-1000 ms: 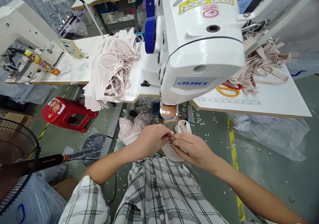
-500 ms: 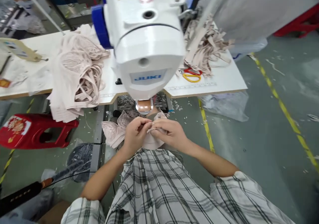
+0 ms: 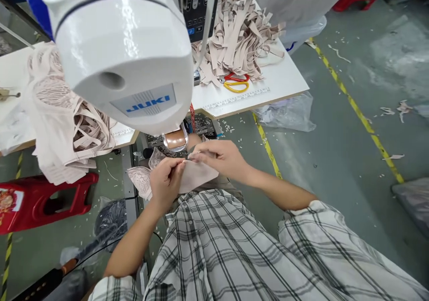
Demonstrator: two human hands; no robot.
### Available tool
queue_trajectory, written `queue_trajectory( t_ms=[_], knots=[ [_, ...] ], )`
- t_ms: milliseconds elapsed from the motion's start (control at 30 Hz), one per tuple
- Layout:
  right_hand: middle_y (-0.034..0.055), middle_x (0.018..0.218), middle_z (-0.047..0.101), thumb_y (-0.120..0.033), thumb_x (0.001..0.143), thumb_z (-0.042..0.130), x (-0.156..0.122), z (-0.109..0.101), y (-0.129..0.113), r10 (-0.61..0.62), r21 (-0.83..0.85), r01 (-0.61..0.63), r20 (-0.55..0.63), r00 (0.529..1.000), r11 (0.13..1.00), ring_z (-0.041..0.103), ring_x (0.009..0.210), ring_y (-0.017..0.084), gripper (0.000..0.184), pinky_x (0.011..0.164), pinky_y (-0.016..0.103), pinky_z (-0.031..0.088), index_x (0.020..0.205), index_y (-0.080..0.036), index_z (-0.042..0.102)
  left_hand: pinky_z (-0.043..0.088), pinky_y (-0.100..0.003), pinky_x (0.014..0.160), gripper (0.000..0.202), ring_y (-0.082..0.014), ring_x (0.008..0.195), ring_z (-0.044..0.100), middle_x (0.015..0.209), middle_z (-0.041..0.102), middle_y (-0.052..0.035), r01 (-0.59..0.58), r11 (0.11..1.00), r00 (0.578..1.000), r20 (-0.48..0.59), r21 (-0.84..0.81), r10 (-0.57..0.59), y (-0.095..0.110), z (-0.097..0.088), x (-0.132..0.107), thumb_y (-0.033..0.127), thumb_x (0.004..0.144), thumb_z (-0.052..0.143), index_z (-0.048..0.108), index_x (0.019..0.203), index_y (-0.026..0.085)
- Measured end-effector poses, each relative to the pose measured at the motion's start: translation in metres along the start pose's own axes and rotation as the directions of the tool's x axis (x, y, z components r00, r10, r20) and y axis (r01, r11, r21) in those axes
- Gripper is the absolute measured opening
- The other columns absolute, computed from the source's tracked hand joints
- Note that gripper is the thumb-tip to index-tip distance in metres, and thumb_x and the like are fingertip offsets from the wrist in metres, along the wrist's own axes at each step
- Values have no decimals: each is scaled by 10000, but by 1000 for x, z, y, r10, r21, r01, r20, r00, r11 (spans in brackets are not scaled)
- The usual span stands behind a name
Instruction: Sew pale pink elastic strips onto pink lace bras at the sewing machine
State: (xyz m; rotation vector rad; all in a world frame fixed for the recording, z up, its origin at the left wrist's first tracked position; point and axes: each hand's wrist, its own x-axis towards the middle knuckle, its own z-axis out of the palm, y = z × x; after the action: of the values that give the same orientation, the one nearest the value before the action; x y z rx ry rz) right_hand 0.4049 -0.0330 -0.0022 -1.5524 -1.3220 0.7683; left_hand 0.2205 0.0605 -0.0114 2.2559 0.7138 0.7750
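Note:
My left hand [image 3: 166,180] and my right hand [image 3: 219,157] are closed on a pale pink lace bra piece [image 3: 196,176] held over my lap, just below the head of a white JUKI sewing machine [image 3: 124,55]. The fingertips of both hands pinch the garment's upper edge close together. A lace cup [image 3: 142,178] of the same garment hangs to the left of my left hand.
A heap of pink bras [image 3: 60,118] lies on the white table [image 3: 268,84] at the left. Beige straps [image 3: 237,37] and red and yellow scissors [image 3: 236,82] lie at the right. A red stool [image 3: 43,198] stands on the floor, and a yellow line [image 3: 355,106] crosses it.
The view has swung right and closer to the machine. My hands have stayed together on the garment, and the fabric now spreads flatter beneath them.

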Motion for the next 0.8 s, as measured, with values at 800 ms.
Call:
queue_trajectory(
  t_ms=[800],
  knots=[
    [-20, 836, 736, -277, 900, 606, 22, -20, -9, 78, 14, -90, 378, 922, 996, 627, 779, 116, 154, 719, 235, 404, 892, -210, 745, 429, -185, 575, 82, -85, 623, 627, 746, 718, 38, -63, 993, 963, 267, 97, 35, 10, -26, 26, 232, 926, 640, 716, 953, 218]
  ],
)
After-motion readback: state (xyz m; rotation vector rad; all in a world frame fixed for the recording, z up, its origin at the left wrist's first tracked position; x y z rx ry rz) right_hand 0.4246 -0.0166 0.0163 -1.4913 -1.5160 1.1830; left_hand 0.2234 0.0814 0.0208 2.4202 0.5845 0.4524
